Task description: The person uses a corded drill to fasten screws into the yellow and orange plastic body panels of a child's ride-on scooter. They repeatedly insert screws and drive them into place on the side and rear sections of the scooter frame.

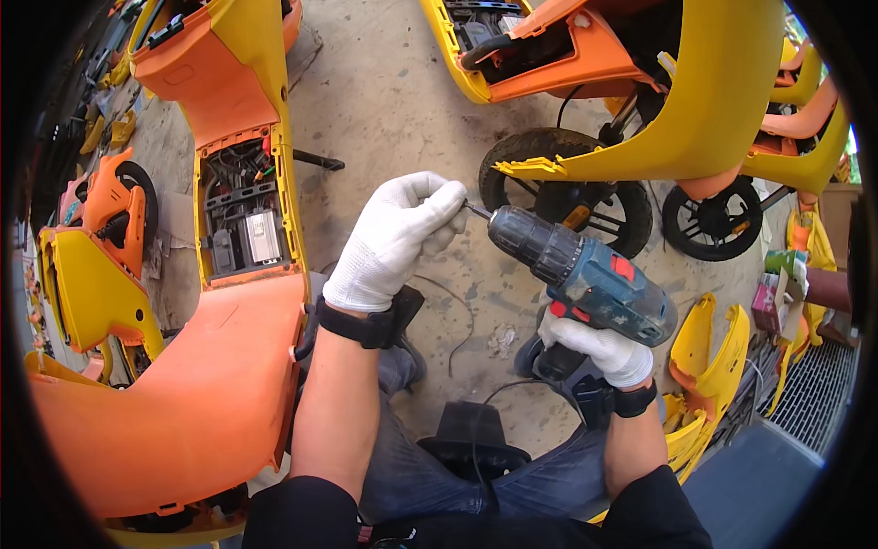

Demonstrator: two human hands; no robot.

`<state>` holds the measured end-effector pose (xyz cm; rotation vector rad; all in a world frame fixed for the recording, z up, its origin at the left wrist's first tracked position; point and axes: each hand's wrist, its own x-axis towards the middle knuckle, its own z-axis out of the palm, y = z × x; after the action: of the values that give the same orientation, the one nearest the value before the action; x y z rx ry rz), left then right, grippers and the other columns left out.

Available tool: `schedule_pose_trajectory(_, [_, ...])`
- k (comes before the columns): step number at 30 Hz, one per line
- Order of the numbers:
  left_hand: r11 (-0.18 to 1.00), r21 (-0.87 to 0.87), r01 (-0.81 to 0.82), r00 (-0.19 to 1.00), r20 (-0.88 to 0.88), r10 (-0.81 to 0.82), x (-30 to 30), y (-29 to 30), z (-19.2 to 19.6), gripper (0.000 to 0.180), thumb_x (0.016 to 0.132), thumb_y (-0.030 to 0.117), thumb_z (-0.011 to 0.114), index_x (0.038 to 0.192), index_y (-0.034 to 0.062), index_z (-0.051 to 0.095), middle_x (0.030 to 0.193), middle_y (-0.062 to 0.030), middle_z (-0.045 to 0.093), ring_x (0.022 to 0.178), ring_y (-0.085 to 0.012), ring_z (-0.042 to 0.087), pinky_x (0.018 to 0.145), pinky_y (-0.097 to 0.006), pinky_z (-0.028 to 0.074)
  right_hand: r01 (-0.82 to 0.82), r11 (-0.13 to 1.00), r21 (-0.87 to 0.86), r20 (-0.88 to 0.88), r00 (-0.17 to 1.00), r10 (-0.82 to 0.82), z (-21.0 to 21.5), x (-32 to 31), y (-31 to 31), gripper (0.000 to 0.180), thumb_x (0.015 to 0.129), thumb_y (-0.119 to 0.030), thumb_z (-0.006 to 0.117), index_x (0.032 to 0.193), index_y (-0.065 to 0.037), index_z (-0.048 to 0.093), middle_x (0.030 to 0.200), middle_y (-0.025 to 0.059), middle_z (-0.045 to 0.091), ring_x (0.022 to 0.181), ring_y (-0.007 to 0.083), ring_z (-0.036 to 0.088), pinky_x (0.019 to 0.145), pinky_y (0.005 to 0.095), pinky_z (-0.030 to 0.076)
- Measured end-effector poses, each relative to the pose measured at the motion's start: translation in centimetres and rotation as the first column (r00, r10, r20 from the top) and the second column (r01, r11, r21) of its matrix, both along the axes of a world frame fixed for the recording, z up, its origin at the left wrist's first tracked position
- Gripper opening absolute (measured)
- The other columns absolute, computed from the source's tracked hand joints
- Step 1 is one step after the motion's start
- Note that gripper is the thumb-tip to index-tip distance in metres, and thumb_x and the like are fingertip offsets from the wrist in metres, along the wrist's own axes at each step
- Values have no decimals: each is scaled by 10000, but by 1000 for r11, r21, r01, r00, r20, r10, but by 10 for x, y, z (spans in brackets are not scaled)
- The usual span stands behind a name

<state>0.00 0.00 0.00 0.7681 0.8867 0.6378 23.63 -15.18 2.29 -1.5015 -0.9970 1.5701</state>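
My right hand, in a white glove, is wrapped round the grip of a blue-grey cordless drill with red buttons and a black chuck. The drill points up and to the left, and a thin bit sticks out of its chuck. At the tip of that bit, my gloved left hand is closed in a pinch of thumb and forefinger. Something small and dark shows between the fingertips and the bit, too small to name. Left of this hand is an orange and yellow scooter body with its electrics bay uncovered.
Ahead on the right, a yellow scooter front overhangs a black wheel. More scooters stand far right and left. Loose yellow panels lie right of my arm, near a metal grating. A dark cable runs across the concrete floor.
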Motion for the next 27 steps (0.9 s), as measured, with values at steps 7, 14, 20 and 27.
schedule_pose_trajectory(7, [999,-45,-27,1000,12,28,4,0,-1,208,983,222,603,884,41,580,688,-13,578,512,-56,424,497,-201,369,-129,988,86,351,932,91,4,-3,-3,287,814,-125,745,1074,-54,645,884,41,683,765,151,654,714,298,524])
schedule_pose_trajectory(14, [981,-178,-79,965,234,120,-2,2,-21,211,987,237,603,920,38,623,714,8,598,514,-47,457,481,-189,380,-459,882,101,437,817,375,15,-32,16,636,742,-175,796,1270,-24,476,1050,177,634,950,336,649,848,353,524])
schedule_pose_trajectory(20, [991,-131,37,975,221,-7,-3,2,-17,218,982,232,604,954,21,647,741,16,606,588,-24,485,528,-164,377,-581,807,107,480,741,470,19,-44,25,600,673,-168,811,1168,-19,507,981,200,616,939,398,621,829,425,511])
schedule_pose_trajectory(27, [998,14,63,981,182,-65,-3,4,-2,229,955,237,638,1001,17,682,761,20,619,612,-20,493,526,-159,369,-658,753,-18,590,601,539,10,-43,33,532,654,-167,821,1066,-30,514,912,196,627,854,386,644,749,416,532])
